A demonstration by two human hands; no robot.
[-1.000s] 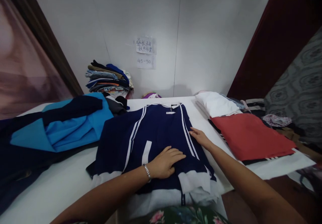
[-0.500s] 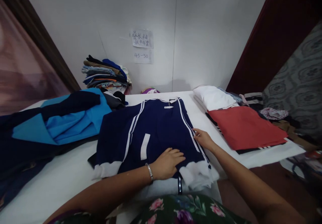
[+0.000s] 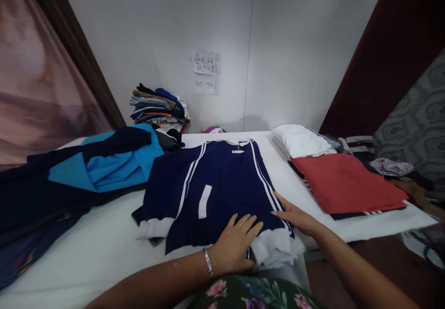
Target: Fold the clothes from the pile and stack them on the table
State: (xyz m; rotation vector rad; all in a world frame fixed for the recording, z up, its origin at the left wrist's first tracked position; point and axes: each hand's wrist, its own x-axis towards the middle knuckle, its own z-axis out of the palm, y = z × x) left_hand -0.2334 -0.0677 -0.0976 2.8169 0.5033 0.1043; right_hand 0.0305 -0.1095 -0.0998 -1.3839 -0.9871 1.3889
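Note:
A navy blue jacket (image 3: 225, 179) with white stripes, a white pocket trim and white cuffs lies spread on the white table in front of me. My left hand (image 3: 236, 242), a silver bracelet on its wrist, rests flat with spread fingers on the jacket's lower front. At the jacket's right side, my right hand (image 3: 295, 216) touches the striped sleeve, thumb and forefinger apart. The right sleeve is laid along the body, and its white cuff (image 3: 273, 246) sits beside my left hand. A flat black object (image 3: 137, 214) is partly hidden beneath the left sleeve.
Blue and black garments (image 3: 114, 170) lie heaped on the left. A stack of folded clothes (image 3: 158, 110) stands at the back. To the right are a folded red garment (image 3: 347, 184) and a white one (image 3: 301, 141). The white table (image 3: 104, 249) has its right edge near my right arm.
My right hand has slid down the sleeve toward the cuff, and its fingers have parted. My left hand stays flat on the lower front. The view has shifted slightly.

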